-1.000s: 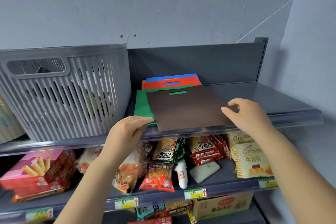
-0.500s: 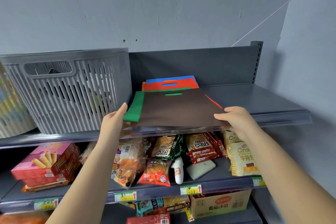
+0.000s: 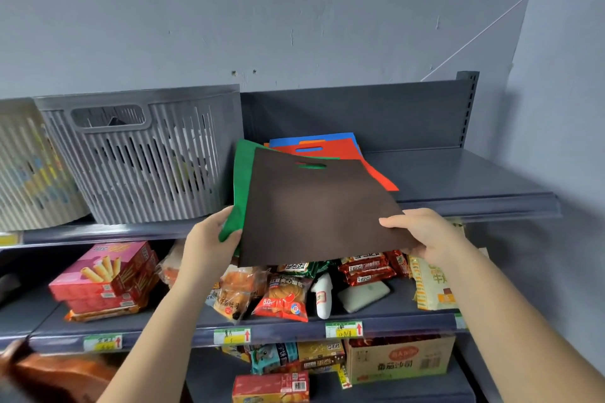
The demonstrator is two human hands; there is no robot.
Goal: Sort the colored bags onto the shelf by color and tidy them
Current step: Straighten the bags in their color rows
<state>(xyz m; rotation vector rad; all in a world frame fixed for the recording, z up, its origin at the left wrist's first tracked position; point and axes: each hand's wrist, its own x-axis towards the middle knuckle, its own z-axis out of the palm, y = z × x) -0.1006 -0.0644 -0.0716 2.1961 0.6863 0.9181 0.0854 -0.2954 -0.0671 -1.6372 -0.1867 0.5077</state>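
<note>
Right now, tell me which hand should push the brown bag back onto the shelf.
Right hand: its grip holds only the brown bag. The left hand holds mostly the green bag underneath.

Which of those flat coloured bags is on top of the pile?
The brown bag. It covers most of the green bag beneath it, while the red bag and blue bag only peek out behind. Both hands hold its near corners.

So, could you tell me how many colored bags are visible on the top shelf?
4: brown bag on top, held at its front edge by both hands; green bag beneath it; red bag behind; blue bag at the back. An orange edge may be a fifth.
</note>
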